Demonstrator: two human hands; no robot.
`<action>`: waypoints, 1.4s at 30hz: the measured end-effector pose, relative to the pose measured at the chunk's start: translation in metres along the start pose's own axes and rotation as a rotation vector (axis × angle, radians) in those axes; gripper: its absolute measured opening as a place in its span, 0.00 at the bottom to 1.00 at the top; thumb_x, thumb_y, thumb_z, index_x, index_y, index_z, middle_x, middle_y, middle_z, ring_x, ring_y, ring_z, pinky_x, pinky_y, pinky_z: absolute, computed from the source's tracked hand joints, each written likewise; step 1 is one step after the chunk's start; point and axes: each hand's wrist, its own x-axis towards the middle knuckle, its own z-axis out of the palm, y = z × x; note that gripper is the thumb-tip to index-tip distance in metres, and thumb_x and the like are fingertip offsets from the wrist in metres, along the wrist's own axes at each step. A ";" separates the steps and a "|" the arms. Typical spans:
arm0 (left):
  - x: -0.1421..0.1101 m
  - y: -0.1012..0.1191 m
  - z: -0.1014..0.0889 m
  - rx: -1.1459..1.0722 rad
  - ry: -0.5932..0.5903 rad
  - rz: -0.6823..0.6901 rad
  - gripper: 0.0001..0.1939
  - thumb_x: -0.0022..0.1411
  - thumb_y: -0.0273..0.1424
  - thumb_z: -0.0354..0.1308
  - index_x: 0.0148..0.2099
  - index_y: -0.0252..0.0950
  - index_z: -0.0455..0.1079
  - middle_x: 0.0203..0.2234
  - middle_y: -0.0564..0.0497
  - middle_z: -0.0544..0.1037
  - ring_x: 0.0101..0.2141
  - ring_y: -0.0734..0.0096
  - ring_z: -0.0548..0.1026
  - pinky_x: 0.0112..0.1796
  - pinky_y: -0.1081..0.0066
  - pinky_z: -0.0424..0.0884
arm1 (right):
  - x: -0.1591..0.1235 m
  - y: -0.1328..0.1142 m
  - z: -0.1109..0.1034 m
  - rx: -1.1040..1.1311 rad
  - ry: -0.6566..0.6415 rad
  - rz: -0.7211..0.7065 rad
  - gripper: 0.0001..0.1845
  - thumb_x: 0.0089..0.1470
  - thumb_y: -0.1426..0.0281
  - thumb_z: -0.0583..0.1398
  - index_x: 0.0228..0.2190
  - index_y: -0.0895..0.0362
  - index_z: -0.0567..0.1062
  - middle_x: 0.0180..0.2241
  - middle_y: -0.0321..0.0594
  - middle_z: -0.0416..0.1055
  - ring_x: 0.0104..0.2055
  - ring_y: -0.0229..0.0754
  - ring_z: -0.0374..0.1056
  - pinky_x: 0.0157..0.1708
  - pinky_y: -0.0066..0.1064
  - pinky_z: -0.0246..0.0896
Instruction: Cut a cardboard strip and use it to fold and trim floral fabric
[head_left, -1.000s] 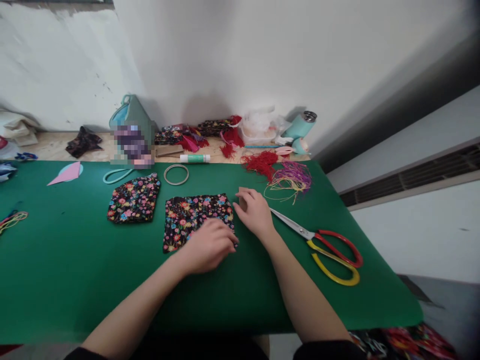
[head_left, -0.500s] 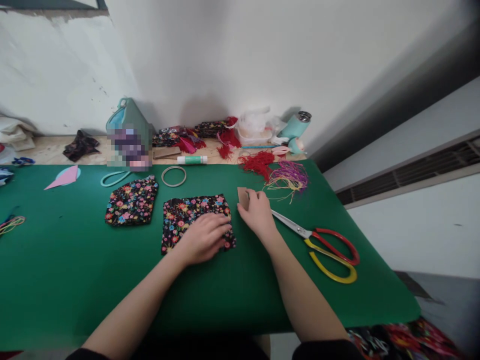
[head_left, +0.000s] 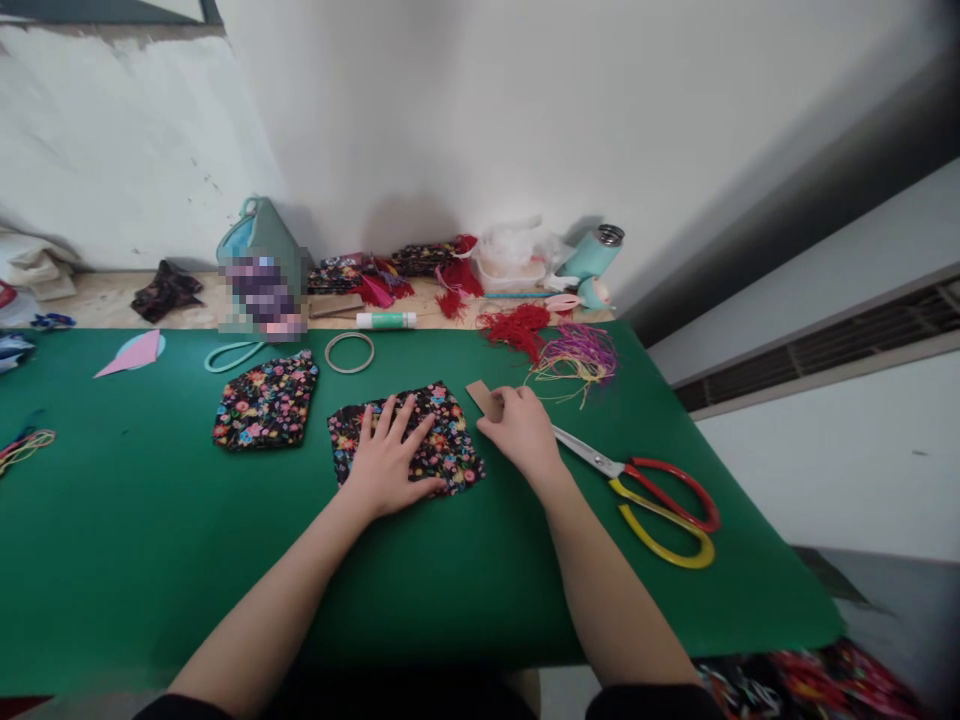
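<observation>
My left hand (head_left: 390,460) lies flat with fingers spread on a black floral fabric piece (head_left: 454,440), which is turned slightly askew on the green tabletop. Just right of the fabric, my right hand (head_left: 519,428) pinches a small brown cardboard piece (head_left: 484,399) between thumb and fingers. Its lower end is hidden by the fingers. Beside that hand rest large scissors (head_left: 611,467) with one red and one yellow handle, their blade tips hidden behind it. A folded stack of the same floral fabric (head_left: 266,405) sits to the left.
Along the back stand a pencil case (head_left: 262,265), a glue stick (head_left: 386,320) and a light-blue bottle (head_left: 595,250). Red threads (head_left: 517,328) and purple-yellow threads (head_left: 577,355) lie at the back right. A ring (head_left: 349,368) lies behind the fabric.
My left hand has shifted left and spread its fingers flat, and the fabric beneath has rotated a little. The cardboard in my right hand has tilted leftward.
</observation>
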 end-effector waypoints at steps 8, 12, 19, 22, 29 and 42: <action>-0.002 0.039 0.014 0.016 0.143 -0.300 0.38 0.58 0.51 0.49 0.65 0.36 0.52 0.64 0.39 0.46 0.60 0.39 0.50 0.54 0.44 0.50 | 0.001 -0.004 0.007 0.257 0.072 -0.120 0.16 0.41 0.70 0.58 0.36 0.59 0.73 0.34 0.46 0.66 0.35 0.48 0.67 0.39 0.41 0.65; 0.000 0.023 -0.001 -0.031 0.097 -0.076 0.35 0.60 0.48 0.49 0.65 0.37 0.50 0.64 0.41 0.51 0.62 0.47 0.49 0.57 0.47 0.43 | -0.001 -0.011 0.006 0.354 0.030 -0.212 0.14 0.41 0.70 0.58 0.35 0.57 0.72 0.33 0.44 0.69 0.35 0.46 0.67 0.37 0.38 0.65; 0.001 0.009 -0.002 -0.037 -0.012 0.073 0.39 0.57 0.54 0.50 0.65 0.40 0.52 0.65 0.44 0.47 0.63 0.47 0.44 0.59 0.48 0.42 | 0.000 -0.010 0.002 0.358 0.028 -0.212 0.13 0.43 0.70 0.58 0.35 0.58 0.72 0.34 0.44 0.69 0.36 0.45 0.67 0.37 0.37 0.65; 0.000 0.026 0.011 -0.002 0.061 -0.087 0.38 0.58 0.54 0.47 0.65 0.38 0.52 0.65 0.41 0.46 0.63 0.43 0.42 0.58 0.45 0.43 | 0.002 -0.007 0.001 0.347 0.052 -0.218 0.13 0.44 0.70 0.58 0.35 0.57 0.71 0.35 0.44 0.70 0.38 0.46 0.67 0.39 0.38 0.65; 0.001 0.035 0.018 0.015 0.146 -0.185 0.39 0.61 0.50 0.45 0.65 0.30 0.47 0.64 0.37 0.47 0.63 0.45 0.38 0.59 0.45 0.43 | 0.001 -0.012 0.005 0.307 0.017 -0.294 0.13 0.45 0.71 0.58 0.37 0.57 0.71 0.37 0.45 0.72 0.40 0.48 0.68 0.42 0.40 0.63; -0.002 0.022 0.013 0.035 0.061 -0.118 0.36 0.62 0.48 0.46 0.65 0.31 0.48 0.65 0.39 0.45 0.63 0.47 0.41 0.59 0.48 0.43 | 0.005 -0.003 0.018 0.158 0.185 -0.278 0.12 0.53 0.65 0.57 0.37 0.56 0.76 0.47 0.48 0.69 0.48 0.52 0.63 0.47 0.46 0.59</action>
